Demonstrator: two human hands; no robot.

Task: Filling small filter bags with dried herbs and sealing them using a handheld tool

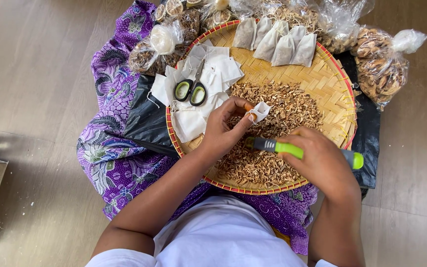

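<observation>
Your left hand (223,129) pinches a small white pouch (260,111) between thumb and fingertips, holding it just above the heap of dried brown chips (277,111) near the middle of the round woven tray (322,81). Your right hand (320,163) is closed around a tool with a green and grey handle (285,147); its dark tip points left toward the pouch and lies just beside your left thumb. On the tray beyond your left hand, black-handled scissors (191,91) lie on a stack of empty white pouches (213,66). A row of filled pouches (275,44) rests at the tray's far rim, well apart from both hands.
</observation>
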